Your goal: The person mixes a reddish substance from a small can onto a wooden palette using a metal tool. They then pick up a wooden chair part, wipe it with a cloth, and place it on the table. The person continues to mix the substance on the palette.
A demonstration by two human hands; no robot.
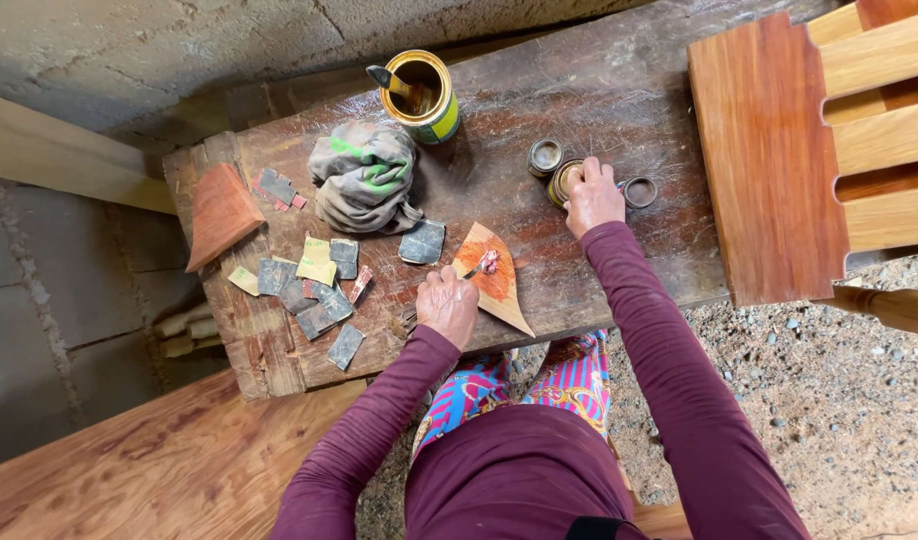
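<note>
The right hand (592, 197) rests on top of a small round tin (564, 182) near the far middle of the worn wooden surface (619, 90), its fingers curled down over the rim so that they grip the tin from above; most of the tin is hidden under the hand. The left hand (447, 303) sits nearer the body, closed around a thin tool (476, 266) whose tip meets a pinkish dab of paste (490, 261) on a pointed wooden offcut (495, 283). That offcut's long axis runs diagonally, its sharp end toward the person's right knee. The tin lies up and to the right of the paste, well apart from it, so the right hand is plainly the nearer one. Two loose lids (or shallow caps; hard to tell) flank the tin: one (545, 155) just left, one (639, 191) just right. What the tin contains cannot be seen.
</note>
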